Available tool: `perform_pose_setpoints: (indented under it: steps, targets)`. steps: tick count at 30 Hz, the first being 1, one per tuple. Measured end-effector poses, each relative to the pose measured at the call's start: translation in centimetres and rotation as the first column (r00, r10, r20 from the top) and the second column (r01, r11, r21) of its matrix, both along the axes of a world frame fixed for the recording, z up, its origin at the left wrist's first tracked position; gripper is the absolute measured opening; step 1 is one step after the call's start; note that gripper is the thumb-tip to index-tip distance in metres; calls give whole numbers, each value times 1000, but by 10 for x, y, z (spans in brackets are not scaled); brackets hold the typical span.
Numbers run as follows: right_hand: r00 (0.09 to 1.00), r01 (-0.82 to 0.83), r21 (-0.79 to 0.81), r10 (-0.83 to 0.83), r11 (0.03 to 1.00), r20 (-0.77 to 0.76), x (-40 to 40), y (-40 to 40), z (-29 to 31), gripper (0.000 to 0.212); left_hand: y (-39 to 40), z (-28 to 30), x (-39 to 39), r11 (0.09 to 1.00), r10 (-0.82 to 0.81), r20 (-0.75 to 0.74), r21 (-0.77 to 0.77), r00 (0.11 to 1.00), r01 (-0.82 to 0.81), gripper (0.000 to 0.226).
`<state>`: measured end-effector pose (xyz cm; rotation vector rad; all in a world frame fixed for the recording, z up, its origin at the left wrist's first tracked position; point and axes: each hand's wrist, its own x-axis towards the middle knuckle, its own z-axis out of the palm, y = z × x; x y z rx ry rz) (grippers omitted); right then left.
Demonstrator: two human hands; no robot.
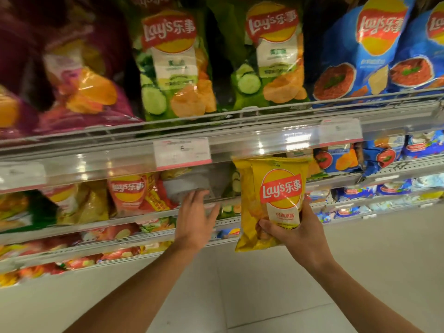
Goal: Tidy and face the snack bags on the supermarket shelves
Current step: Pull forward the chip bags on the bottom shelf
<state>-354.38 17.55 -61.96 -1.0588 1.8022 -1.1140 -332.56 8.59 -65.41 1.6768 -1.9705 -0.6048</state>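
While the right hand grips one yellow Lay's bag upright in front of the second shelf's edge, thumb across its lower front, the left hand reaches fingers-straight into a bare gap beside a red Lay's bag. Top shelf: two green cucumber bags, two blue bags.

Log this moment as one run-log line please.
right hand grips yellow bag, off shelf, logo forward | left hand open, reaching to the gap beside red bag | bag not yet placed
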Motion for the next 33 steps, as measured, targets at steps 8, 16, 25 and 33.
perform_pose_setpoints:
  steps: [8, 16, 25, 33]
  targets:
    - [998, -12, -1, 12, 1000, -68, 97, -20, -6, 75, 45, -8, 133, 985, 84, 257, -169, 963, -40, 25]
    - [980, -6, -89, -12, 996, -196, 144, -81, -7, 69, 23, -12, 170, 987, 64, 497, -160, 866, 19, 48]
    - [986, 0, -122, -21, 993, -168, 154, -136, -44, 73, 11, -20, 166, 982, 101, 556, -190, 825, 8, 37]
    - [989, -39, -66, 29, 997, -142, 156, -144, -64, 76, 14, -18, 162, 979, 136, 583, -203, 801, -18, 32]
